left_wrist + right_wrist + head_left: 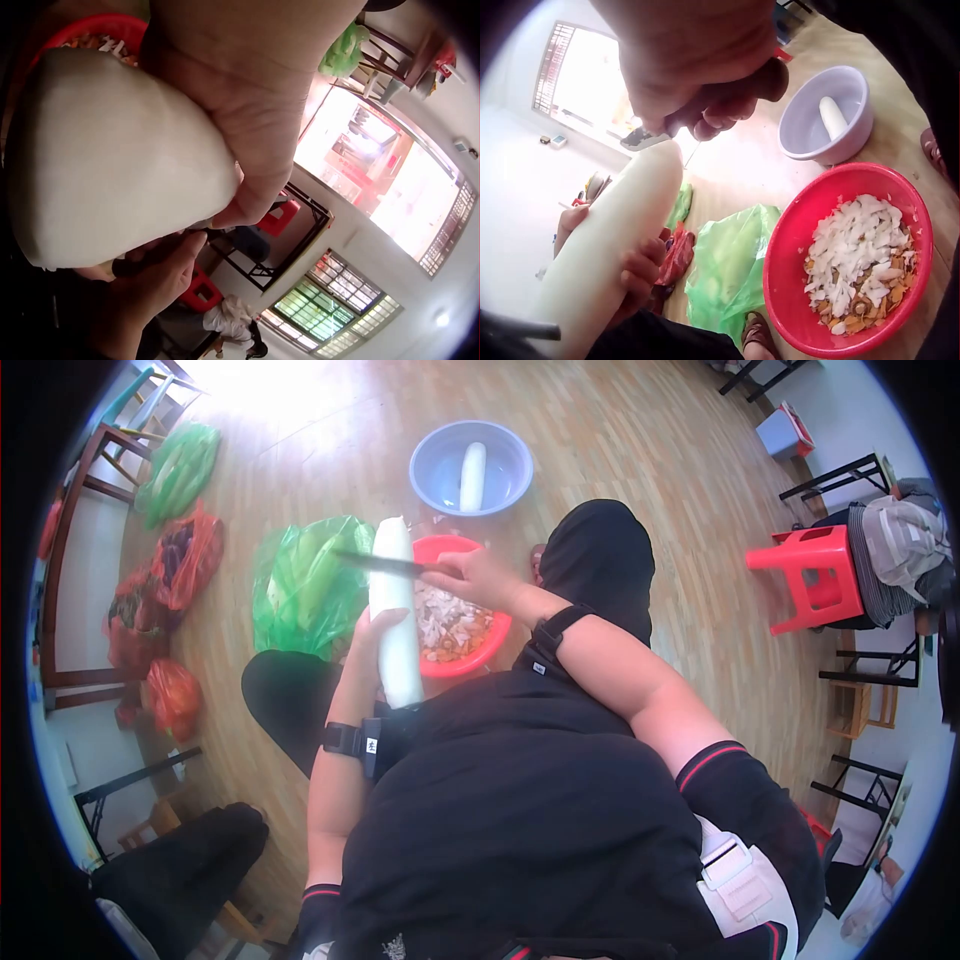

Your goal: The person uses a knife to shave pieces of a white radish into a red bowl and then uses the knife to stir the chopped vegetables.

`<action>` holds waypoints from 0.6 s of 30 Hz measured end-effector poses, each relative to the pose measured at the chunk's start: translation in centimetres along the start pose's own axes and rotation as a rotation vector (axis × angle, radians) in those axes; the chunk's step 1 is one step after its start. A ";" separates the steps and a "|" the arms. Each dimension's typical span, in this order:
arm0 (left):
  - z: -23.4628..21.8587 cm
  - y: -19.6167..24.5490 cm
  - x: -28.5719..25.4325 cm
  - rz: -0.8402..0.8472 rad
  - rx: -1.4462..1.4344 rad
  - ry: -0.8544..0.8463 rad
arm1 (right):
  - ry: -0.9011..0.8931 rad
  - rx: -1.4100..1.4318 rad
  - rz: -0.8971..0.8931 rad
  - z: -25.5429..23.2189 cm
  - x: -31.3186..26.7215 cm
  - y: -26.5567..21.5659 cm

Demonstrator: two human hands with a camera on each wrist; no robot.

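A long, peeled-looking white radish [402,650] stands lengthwise in front of the body, gripped around its middle by my left hand [380,625]. In the right wrist view the fingers of that hand curl round the radish [607,232]. My right hand [480,578] grips the brown handle of a knife [350,560], its blade crossing the upper part of the radish. Below the hands sits a red basin [780,300] with white peelings [855,247] on top of orange-brown scraps. The left wrist view is largely filled by the radish [120,165].
Farther out on the floor, a lavender basin [425,485] holds another white radish [473,475]. A green plastic bag [290,585] of pale produce lies left of the red basin. More bags [185,560] lie along the left wall. A red stool [815,575] with a seated person is at right.
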State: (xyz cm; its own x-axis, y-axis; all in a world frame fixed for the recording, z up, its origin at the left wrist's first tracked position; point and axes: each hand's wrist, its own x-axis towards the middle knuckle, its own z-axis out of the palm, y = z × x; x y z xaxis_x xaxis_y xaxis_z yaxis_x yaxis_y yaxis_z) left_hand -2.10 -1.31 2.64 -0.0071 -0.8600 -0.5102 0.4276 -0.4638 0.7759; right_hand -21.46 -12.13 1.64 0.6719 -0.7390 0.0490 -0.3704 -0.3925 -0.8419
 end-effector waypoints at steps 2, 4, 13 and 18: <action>-0.5 -0.5 0.5 0.023 0.026 0.011 | -0.002 -0.053 -0.059 0.7 0.1 0.7; -0.6 -0.7 0.7 0.043 0.057 0.020 | 0.002 -0.104 -0.116 0.7 0.2 0.4; -0.3 -0.2 -0.2 0.015 0.066 -0.025 | 0.313 -0.093 0.275 -0.3 1.3 3.2; 0.1 0.0 -0.4 0.058 0.103 -0.070 | 0.336 -0.023 0.282 -0.7 0.8 2.2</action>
State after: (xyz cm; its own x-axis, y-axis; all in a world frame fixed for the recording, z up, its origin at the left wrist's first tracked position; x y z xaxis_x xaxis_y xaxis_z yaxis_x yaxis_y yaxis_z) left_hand -2.18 -1.00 2.81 -0.0495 -0.8972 -0.4389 0.3344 -0.4290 0.8392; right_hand -22.15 -13.98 0.21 0.2976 -0.9547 -0.0059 -0.5259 -0.1587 -0.8356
